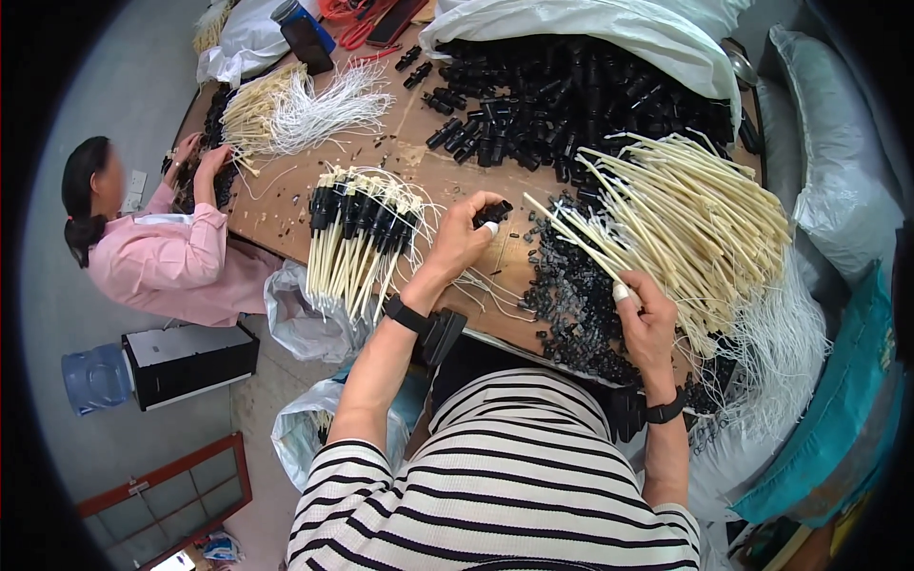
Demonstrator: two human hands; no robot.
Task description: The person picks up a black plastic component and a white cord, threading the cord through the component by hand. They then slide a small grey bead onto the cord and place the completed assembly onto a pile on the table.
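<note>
Close to the table's front edge, my left hand (463, 238) is closed on a black plastic sleeve (493, 212), gripped between thumb and fingers. To the right, my right hand (649, 322) pinches the lower end of a thin cream rod (577, 240), which slants up and left toward the sleeve without touching it. Under that rod spreads a heap of small black plastic pieces (571, 295). Beside my right hand lies a big pile of cream rods (700, 228) with white cords (776, 324) trailing off. Left of my left hand sits a bundle of rods fitted with black sleeves (357, 233).
Black sleeves (533, 105) spill from a white sack (600, 24) at the back. Another bundle of corded rods (286, 109) lies far left, where a person in pink (167, 252) works. Full sacks (838, 143) crowd the right. Plastic bags (309, 309) hang below the front edge.
</note>
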